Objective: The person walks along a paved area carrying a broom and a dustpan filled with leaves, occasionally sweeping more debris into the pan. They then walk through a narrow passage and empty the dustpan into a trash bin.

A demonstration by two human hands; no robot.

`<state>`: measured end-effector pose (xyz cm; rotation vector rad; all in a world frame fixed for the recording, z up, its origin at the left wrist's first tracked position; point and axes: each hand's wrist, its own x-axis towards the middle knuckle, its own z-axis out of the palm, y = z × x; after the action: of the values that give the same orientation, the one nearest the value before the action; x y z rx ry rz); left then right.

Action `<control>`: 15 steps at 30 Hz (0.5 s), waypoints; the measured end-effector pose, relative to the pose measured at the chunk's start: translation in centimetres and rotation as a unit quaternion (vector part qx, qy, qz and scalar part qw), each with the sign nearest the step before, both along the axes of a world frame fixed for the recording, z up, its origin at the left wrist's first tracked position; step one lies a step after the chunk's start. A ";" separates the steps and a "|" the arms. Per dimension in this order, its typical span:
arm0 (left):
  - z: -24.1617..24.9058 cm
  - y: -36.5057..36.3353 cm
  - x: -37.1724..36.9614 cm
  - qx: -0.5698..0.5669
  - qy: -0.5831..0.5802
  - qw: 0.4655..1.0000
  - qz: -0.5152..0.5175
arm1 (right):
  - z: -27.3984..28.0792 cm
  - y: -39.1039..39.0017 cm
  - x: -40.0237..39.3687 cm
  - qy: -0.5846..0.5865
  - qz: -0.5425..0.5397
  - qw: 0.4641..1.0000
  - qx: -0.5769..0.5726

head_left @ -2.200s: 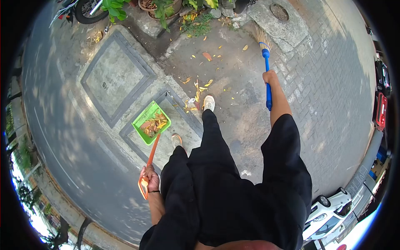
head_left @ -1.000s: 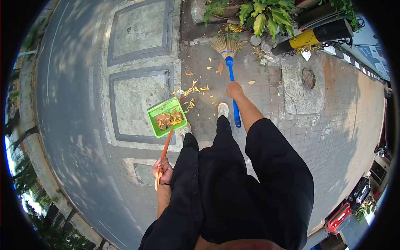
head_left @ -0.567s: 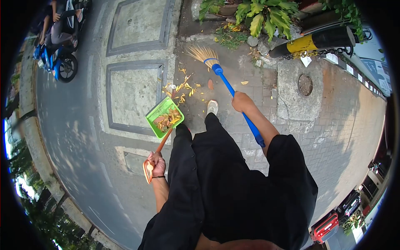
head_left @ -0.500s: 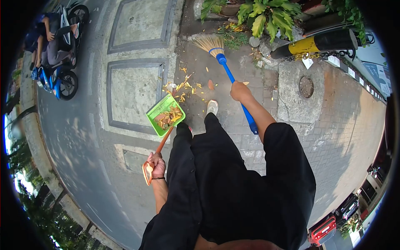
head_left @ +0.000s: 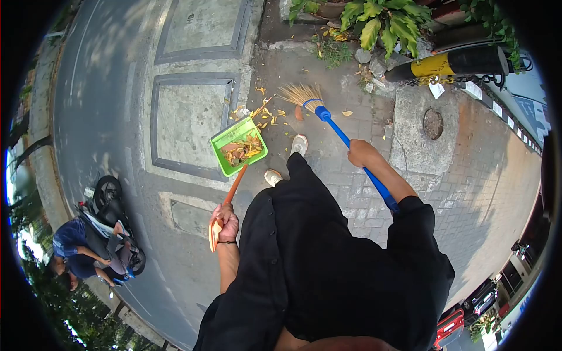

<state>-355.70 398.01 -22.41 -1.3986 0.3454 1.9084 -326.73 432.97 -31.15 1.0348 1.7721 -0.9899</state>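
Note:
My left hand [head_left: 226, 222] is closed around the orange handle of a green dustpan [head_left: 218, 159]. In the pan lies a heap of dry yellow and brown leaves [head_left: 241, 151]. My right hand [head_left: 363, 153] grips the blue shaft of a broom [head_left: 338, 130], whose straw bristles [head_left: 300, 93] point to the upper left, to the right of the pan's far edge. Scattered yellow leaves [head_left: 270, 120] lie on the ground between the pan and the bristles. A single brown leaf [head_left: 298, 113] rests just below the bristles.
A motorbike with two riders [head_left: 105, 234] is on the road at left. Concrete slabs [head_left: 193, 120] border the pavement. At upper right are a leafy plant [head_left: 383, 26], a black and yellow post [head_left: 433, 65] with a chain, and a concrete block with a round hole [head_left: 433, 124].
The broom's bristles have come down nearer the scattered leaves, and my right hand has shifted right and down. The dustpan has moved slightly right and up. The motorbike has passed down the left side.

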 end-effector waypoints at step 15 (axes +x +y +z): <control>0.1 -1.8 -3.3 -0.004 0.001 1.000 -0.016 | -14.5 -1.7 -7.0 -0.010 0.074 0.995 0.067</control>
<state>-359.03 396.20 -22.34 -1.3883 0.3753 1.8836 -333.71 431.27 -45.65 0.9757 1.8895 -0.7760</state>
